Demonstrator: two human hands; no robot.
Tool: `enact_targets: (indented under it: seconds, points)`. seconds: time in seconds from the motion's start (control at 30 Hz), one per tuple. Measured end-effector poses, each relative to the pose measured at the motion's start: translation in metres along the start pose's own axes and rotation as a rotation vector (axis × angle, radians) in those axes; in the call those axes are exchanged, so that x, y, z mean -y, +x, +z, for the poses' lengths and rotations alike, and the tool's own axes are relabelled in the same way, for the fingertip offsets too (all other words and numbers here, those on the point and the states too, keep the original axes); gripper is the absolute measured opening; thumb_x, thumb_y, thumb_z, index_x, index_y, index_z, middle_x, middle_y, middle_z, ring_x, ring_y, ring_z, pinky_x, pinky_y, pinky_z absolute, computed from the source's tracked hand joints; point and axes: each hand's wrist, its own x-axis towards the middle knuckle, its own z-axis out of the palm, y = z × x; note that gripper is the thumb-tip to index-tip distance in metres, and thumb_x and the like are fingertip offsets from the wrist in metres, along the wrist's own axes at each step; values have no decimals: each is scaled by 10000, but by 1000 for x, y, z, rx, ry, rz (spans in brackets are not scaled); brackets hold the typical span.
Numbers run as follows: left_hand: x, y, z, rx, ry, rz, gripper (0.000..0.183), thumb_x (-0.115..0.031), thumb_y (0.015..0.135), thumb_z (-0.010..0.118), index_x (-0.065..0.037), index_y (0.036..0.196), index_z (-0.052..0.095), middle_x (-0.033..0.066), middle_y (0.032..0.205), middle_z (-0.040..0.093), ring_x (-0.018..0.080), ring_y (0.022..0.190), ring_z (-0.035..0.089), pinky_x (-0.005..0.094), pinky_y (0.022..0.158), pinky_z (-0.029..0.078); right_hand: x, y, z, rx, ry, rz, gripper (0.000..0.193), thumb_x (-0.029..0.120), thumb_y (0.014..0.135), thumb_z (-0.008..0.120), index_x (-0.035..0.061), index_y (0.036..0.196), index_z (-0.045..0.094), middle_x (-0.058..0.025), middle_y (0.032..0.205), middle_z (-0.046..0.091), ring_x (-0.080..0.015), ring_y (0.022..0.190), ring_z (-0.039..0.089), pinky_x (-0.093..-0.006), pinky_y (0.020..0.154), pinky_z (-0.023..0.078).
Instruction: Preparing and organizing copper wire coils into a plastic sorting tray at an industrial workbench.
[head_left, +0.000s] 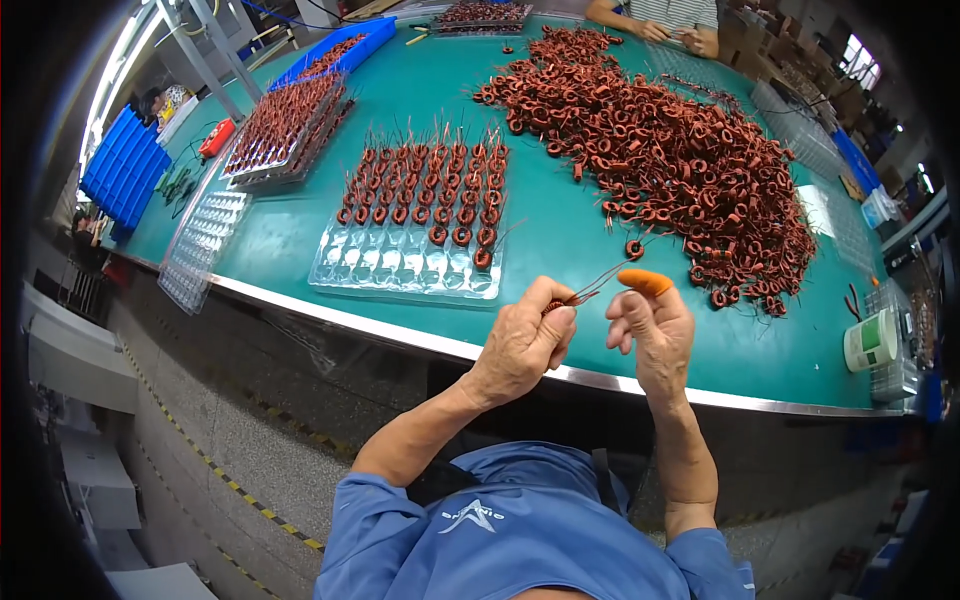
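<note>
My left hand (pixel 522 340) is pinched around a small copper-wound ring coil (pixel 556 304), just off the near edge of the green table. Thin wire leads stick out of the coil toward the right. Close by is my right hand (pixel 655 335), its index finger raised in an orange finger cot (pixel 645 282) beside the lead ends. The thumb stands apart from that finger and the others are loosely curled; I see nothing held there. Just beyond my left hand lies a clear plastic tray (pixel 400 270), its far rows filled with upright coils (pixel 420 190) and its near pockets bare.
A large heap of loose coils (pixel 660 150) covers the right side. At left are stacked filled trays (pixel 285 130), a bare tray (pixel 205 235) and a blue bin (pixel 365 45). A white tub (pixel 870 342) and pliers (pixel 852 302) sit far right. Another person's hands (pixel 675 35) show opposite.
</note>
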Motion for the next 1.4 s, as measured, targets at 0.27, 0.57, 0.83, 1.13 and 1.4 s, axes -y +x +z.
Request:
enact_targets:
  seconds: [0.27, 0.57, 0.83, 1.13, 1.4]
  points:
    - [-2, 4, 6, -7, 354, 68, 178, -121, 944, 521, -3, 1072, 483, 200, 746, 621, 393, 680, 616, 410, 577, 471, 5, -7, 12, 67, -307, -42, 259, 227, 882, 692, -24, 873, 629, -48, 681, 638, -74, 532, 558, -207, 476, 442]
    - [-21, 10, -25, 227, 378, 177, 279, -111, 889, 633, -53, 1124, 494, 121, 808, 602, 266, 725, 618, 364, 636, 492, 7, 4, 1, 194, 10, 202, 226, 224, 887, 675, 5, 865, 625, -37, 646, 605, -61, 475, 508, -190, 438, 409]
    - [-24, 9, -25, 258, 352, 135, 342, -178, 845, 721, -2, 1022, 487, 65, 752, 596, 156, 671, 616, 297, 596, 501, 11, -13, 15, 19, -564, -239, 196, 156, 857, 694, -11, 784, 620, -32, 609, 607, -74, 511, 543, -218, 458, 393]
    - [15, -2, -5, 182, -661, 58, 214, -135, 991, 468, -19, 1151, 385, 166, 871, 594, 222, 699, 653, 319, 606, 567, 3, -3, 18, 73, -18, 58, 161, 146, 891, 655, 9, 825, 603, -17, 616, 585, -50, 475, 484, -196, 423, 358]
    - [15, -7, -8, 159, -572, -62, 176, -197, 991, 482, -63, 1084, 417, 164, 790, 602, 229, 575, 627, 292, 492, 523, -15, 4, 12, 42, 208, 93, 359, 323, 938, 598, -15, 1060, 591, -33, 737, 570, -81, 504, 493, -198, 467, 368]
